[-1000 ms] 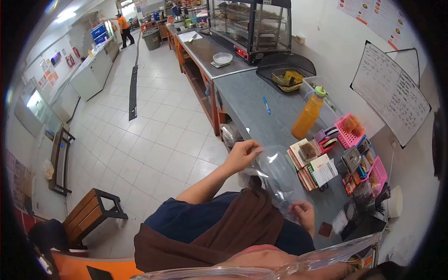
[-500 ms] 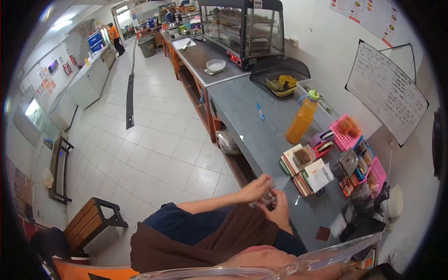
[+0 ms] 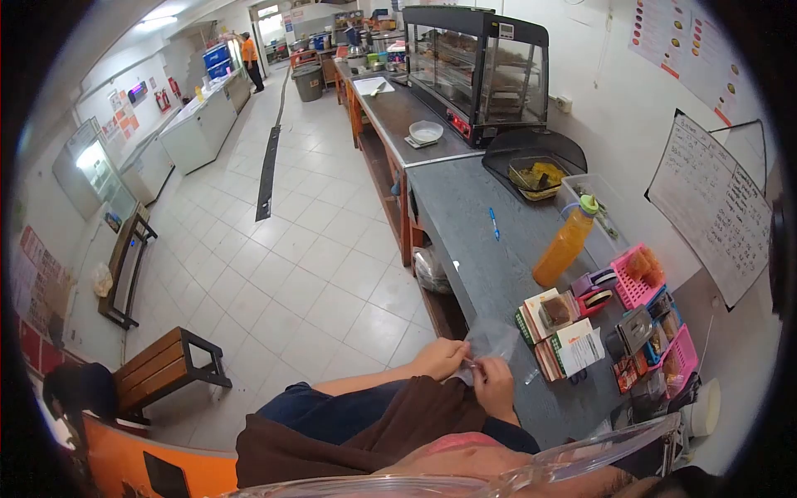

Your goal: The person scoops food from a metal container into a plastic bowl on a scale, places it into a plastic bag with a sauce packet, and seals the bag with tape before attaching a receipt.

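My left hand (image 3: 442, 358) and my right hand (image 3: 496, 387) are close together at the near edge of the grey table. Fingers of both are pinched on a thin clear plastic bag (image 3: 496, 334). The film spreads out beyond my fingertips, over the table edge. Part of the bag is hidden behind my fingers. To the right of my hands, small boxes (image 3: 548, 355) and a printed paper slip (image 3: 583, 353) lie on the table.
An orange drink bottle (image 3: 564, 246), a blue pen (image 3: 494, 224), a tape dispenser (image 3: 594, 300) and pink baskets (image 3: 638, 286) stand or lie on the table. A glass display warmer (image 3: 506, 79) is farther back. A wooden bench (image 3: 163, 365) stands left; a person in orange (image 3: 250, 58) is far off.
The plastic bag, bunched between my hands before, is now spread out past my fingers. My hands have drawn slightly lower, and the whole view has shifted.
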`<state>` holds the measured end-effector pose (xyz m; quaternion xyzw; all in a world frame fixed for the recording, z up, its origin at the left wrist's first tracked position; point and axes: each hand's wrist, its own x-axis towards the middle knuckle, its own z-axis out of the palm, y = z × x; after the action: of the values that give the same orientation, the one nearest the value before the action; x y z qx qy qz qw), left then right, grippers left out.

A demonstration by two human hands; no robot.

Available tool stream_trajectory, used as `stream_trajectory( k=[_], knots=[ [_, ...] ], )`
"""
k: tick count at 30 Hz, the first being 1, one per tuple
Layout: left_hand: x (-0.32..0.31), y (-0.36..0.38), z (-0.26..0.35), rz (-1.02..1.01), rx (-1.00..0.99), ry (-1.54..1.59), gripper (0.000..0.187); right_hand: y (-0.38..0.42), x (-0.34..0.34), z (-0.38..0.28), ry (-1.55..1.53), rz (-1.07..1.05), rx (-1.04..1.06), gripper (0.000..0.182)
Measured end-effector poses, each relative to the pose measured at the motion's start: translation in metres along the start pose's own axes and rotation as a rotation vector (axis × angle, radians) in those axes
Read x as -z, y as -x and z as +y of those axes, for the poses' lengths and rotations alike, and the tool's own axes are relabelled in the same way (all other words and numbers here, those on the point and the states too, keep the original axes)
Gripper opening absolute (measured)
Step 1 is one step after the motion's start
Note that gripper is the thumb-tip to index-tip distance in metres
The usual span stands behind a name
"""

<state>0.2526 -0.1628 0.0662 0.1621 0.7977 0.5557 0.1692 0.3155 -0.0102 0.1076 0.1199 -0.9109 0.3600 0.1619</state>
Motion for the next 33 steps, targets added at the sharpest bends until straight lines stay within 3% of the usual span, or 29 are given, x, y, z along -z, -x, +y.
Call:
stream_trajectory(
  k=[2,4,8,11,13,15,18,19,22,24,26,27,28,30,33],
  knots=[
    [0.025,0.011,0.057,-0.027,0.18,-0.227,0.035,0.0,0.0,0.003,-0.039,-0.04,0.028,0.008],
    [0.023,0.01,0.049,-0.017,0.161,0.153,0.037,0.0,-0.001,0.006,-0.082,-0.037,0.11,0.008],
    [0.004,-0.001,0.025,0.078,0.006,0.755,0.039,-0.003,0.01,-0.011,-0.231,0.049,-0.084,0.009],
    [-0.003,-0.006,0.027,0.113,-0.074,0.697,0.039,-0.004,0.012,-0.01,-0.213,0.111,-0.113,0.011],
    [0.005,-0.008,0.033,0.033,0.006,0.648,0.038,0.006,0.009,0.003,-0.204,0.099,-0.098,0.014],
    [0.011,-0.008,0.037,-0.048,0.089,0.603,0.038,0.01,0.019,0.005,-0.119,-0.054,-0.116,0.014],
    [0.017,-0.017,0.04,-0.049,0.018,0.628,0.042,0.011,0.035,-0.005,-0.061,-0.18,-0.21,0.015],
    [0.019,-0.021,0.039,0.023,-0.042,0.546,0.044,0.01,0.039,-0.007,-0.053,-0.204,-0.254,0.016],
    [0.025,-0.048,0.005,0.27,-0.251,0.218,0.047,0.012,0.035,0.013,-0.056,-0.1,-0.089,0.016],
    [0.052,-0.055,0.013,0.364,-0.337,0.187,0.048,0.016,0.044,0.032,-0.056,-0.122,-0.149,0.015],
    [0.073,-0.053,0.04,0.261,-0.248,0.586,0.046,0.014,0.058,0.039,-0.271,0.032,-0.152,0.016],
    [0.079,-0.049,0.054,0.326,-0.195,0.46,0.045,0.011,0.067,0.036,-0.46,0.056,-0.167,0.016],
    [0.08,-0.052,0.056,0.329,-0.279,0.49,0.044,0.008,0.075,0.031,-0.649,0.095,-0.174,0.018],
    [0.087,-0.055,0.061,0.224,-0.384,0.452,0.04,0.004,0.087,0.029,-0.837,0.236,-0.169,0.019],
    [0.091,-0.055,0.061,0.227,-0.312,0.397,0.035,0.001,0.096,0.029,-0.948,0.316,-0.205,0.015]
  ],
)
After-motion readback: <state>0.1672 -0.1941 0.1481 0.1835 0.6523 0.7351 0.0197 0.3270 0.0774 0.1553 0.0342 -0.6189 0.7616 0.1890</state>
